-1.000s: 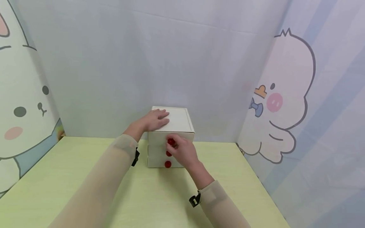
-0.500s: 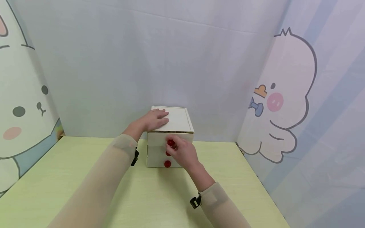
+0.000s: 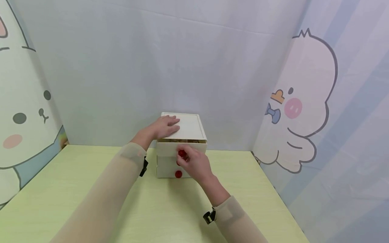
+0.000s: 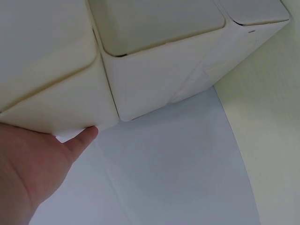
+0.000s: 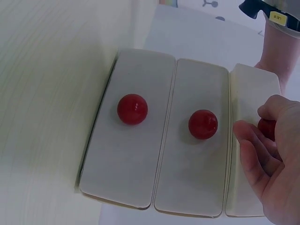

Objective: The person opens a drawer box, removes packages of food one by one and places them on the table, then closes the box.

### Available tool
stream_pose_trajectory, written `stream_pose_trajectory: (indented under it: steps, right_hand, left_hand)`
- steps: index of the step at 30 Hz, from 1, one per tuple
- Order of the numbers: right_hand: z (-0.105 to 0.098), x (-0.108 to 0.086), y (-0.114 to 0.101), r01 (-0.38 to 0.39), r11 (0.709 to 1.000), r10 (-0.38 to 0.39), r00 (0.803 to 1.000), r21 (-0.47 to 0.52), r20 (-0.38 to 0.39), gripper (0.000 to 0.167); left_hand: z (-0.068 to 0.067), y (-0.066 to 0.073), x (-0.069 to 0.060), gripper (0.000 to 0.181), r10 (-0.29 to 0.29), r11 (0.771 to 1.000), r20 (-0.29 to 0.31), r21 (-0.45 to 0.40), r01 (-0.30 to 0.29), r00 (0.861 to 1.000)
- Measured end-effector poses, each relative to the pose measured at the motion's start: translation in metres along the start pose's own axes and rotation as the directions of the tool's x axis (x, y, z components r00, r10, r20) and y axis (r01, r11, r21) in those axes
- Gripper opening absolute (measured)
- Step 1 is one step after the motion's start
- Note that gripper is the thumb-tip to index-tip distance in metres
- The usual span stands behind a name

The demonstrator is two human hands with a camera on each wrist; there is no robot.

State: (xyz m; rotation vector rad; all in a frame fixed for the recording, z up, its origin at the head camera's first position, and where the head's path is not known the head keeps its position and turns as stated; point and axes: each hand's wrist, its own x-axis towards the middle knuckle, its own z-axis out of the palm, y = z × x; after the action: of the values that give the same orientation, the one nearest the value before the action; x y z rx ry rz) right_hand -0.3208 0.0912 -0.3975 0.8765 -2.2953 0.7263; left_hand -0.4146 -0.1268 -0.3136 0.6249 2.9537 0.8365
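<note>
A pale curtain (image 3: 212,67) with cartoon animals (image 3: 307,81) hangs behind the light yellow-green table (image 3: 170,212), and a small white cabinet (image 3: 190,127) stands at the table's far middle. My left hand (image 3: 159,129) lies on the left part of its top, fingers extended, gripping nothing. My right hand (image 3: 196,164) pinches the top red knob (image 3: 182,153) between thumb and bent fingers. The top drawer (image 3: 166,149) sits slightly out; below, the middle knob (image 5: 203,124) and bottom knob (image 3: 178,174) are on closed drawers (image 5: 192,173).
</note>
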Motion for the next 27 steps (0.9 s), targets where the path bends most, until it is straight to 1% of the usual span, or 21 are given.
stream_pose_trajectory:
  steps: [5, 17, 27]
  right_hand:
    - [-0.0015, -0.001, -0.0015, 0.008, 1.0, -0.008, 1.0, -0.006, -0.003, 0.021]
    - [-0.0025, -0.0055, -0.0037, 0.034, 0.999, -0.034, 0.999, -0.016, -0.035, 0.021]
    - [-0.0058, -0.0083, -0.0063, 0.034, 0.999, -0.035, 0.999, -0.016, -0.024, 0.02]
  left_hand:
    - [-0.0004, 0.0014, -0.0011, 0.064, 0.001, 1.0, -0.005, 0.004, -0.001, 1.0]
    - [0.0001, 0.0009, -0.0025, 0.065, 0.0, 1.0, -0.006, 0.002, 0.001, 1.0]
    - [0.0004, 0.0004, -0.0014, 0.063, 0.005, 1.0, -0.009, -0.004, -0.005, 1.0]
